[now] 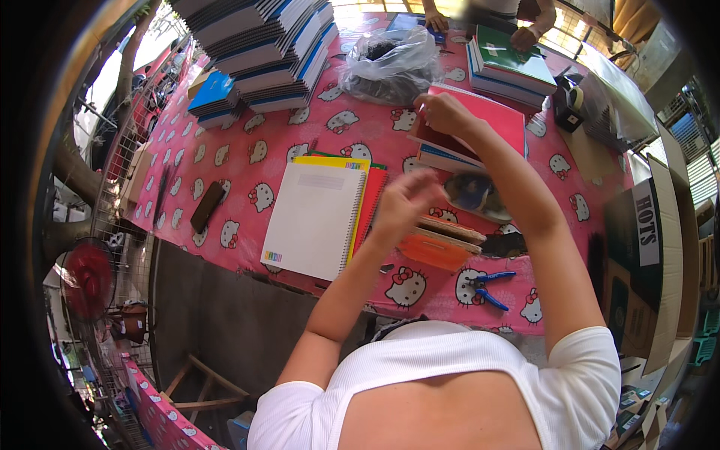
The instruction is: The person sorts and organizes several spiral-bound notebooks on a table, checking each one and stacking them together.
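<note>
Reaching over the surface (247,169), the right hand (448,118) curls at the edge of the red-topped stack (497,114), its grip impossible to tell; the blurred left hand (409,204), apart from it, hangs loosely spread, the white notebook (311,221) just to its left.

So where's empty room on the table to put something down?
Mostly left: pink tablecloth shows between the phone and the tall notebook stack. A smaller gap lies between the white notebook and plastic bag. It's crowded by the left hand, right hand and green-topped stack.
</note>
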Available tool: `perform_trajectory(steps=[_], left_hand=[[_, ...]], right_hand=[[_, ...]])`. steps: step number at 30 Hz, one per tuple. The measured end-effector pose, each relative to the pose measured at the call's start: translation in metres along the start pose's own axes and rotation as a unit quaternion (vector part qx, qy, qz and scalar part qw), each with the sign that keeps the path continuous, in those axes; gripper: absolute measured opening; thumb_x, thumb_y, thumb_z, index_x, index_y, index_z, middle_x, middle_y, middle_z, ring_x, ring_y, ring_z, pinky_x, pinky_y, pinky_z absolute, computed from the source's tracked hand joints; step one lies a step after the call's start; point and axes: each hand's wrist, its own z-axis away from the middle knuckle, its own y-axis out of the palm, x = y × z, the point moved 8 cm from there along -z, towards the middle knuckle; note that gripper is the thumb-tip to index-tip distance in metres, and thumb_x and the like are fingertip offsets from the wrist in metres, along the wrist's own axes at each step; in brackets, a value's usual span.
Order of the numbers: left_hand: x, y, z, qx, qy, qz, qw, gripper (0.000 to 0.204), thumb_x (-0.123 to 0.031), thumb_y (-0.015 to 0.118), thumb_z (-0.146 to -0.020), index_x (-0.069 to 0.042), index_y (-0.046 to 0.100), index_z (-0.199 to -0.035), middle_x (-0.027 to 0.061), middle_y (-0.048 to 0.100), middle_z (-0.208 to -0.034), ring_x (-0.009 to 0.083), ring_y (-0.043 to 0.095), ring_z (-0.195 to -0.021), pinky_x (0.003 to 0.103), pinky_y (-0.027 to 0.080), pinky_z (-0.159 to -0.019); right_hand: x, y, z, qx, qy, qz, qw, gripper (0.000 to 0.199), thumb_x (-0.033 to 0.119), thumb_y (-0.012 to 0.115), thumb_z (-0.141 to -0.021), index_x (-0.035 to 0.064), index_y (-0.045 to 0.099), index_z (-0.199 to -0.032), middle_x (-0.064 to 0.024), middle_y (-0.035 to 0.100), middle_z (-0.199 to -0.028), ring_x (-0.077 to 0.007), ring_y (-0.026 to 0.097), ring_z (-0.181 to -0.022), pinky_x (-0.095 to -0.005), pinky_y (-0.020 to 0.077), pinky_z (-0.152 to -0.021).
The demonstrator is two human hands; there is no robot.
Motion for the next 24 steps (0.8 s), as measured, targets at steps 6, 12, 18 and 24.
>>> perform_trajectory(steps=[6, 12, 18, 24], left_hand=[[0.071, -0.055, -0.023, -0.242, -0.262, 0.335, 0.872, 0.035, -0.001, 0.067, -0.085, -0.002, 0.053, -0.117, 0.0117, 0.064, -0.104, 0.0199, 0.065, -0.091, 0.033, 0.054, -0.082], [-0.073, -0.054, -0.012, -0.027, 0.095, 0.172, 0.980, 0.034, 0.006, 0.061, -0.086, 0.001, 0.053, -0.119, 0.0069, 0.065, -0.108, 0.0123, 0.062, -0.094, 0.025, 0.049, -0.084], [-0.142, -0.051, 0.021, 0.048, 0.225, 0.176, 0.957, 0.035, 0.004, 0.061, -0.088, 0.001, 0.051, -0.121, 0.0059, 0.063, -0.110, 0.0100, 0.058, -0.099, 0.025, 0.045, -0.087], [-0.071, -0.071, 0.026, -0.044, 0.152, 0.046, 0.986, 0.032, 0.000, 0.061, -0.090, -0.003, 0.051, -0.121, 0.0032, 0.060, -0.107, 0.0104, 0.055, -0.097, 0.025, 0.043, -0.087]], right_hand=[[0.159, 0.004, 0.140, 0.189, -0.163, -0.026, 0.968, 0.042, 0.010, 0.066, -0.078, 0.0056, 0.055, -0.118, -0.0170, 0.065, -0.096, -0.0363, 0.063, -0.090, -0.0431, 0.0511, -0.075], [0.050, -0.114, 0.277, -0.433, 0.134, -0.121, 0.883, 0.060, 0.011, 0.078, -0.073, 0.0022, 0.051, -0.126, -0.0132, 0.058, -0.122, -0.0245, 0.060, -0.106, -0.0381, 0.0459, -0.094], [0.023, -0.059, 0.317, -0.303, 0.220, -0.424, 0.824, 0.033, 0.006, 0.076, -0.076, -0.0010, 0.063, -0.106, -0.0085, 0.067, -0.101, -0.0203, 0.064, -0.094, -0.0341, 0.0526, -0.078], [0.019, 0.003, 0.323, -0.257, 0.181, -0.325, 0.892, 0.038, -0.002, 0.077, -0.071, 0.0028, 0.064, -0.106, -0.0087, 0.070, -0.093, -0.0156, 0.068, -0.083, -0.0313, 0.0542, -0.071]])
